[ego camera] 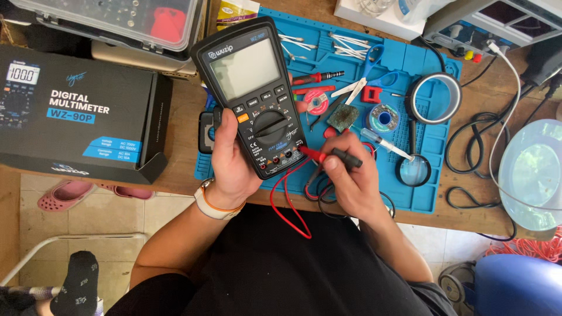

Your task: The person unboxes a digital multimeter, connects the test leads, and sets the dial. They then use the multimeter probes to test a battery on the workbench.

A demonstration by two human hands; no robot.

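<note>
Right now we hold a black digital multimeter (pixel 257 99) upright over the front edge of the counter (pixel 181 111), our left hand (pixel 231 161) wrapped around its lower left side with the thumb near the orange button and the rotary dial (pixel 270 124). Our right hand (pixel 345 178) is closed in a pinch grip on the red test-lead plug (pixel 314 154), whose tip sits at the row of input sockets along the meter's bottom edge; we cannot tell whether it is fully seated. The red lead wire (pixel 287 205) loops down toward our lap, and a black lead plug (pixel 349 158) lies under the same fingers. We judge this to be the lead-plugging step. The plug calls for a straight, firm push along the socket's axis while the left hand braces the meter. Behind, a blue work mat (pixel 436 146) carries a magnifying glass (pixel 414 169), solder spools and tweezers, and the meter's black box (pixel 82 111) lies well to the left.
</note>
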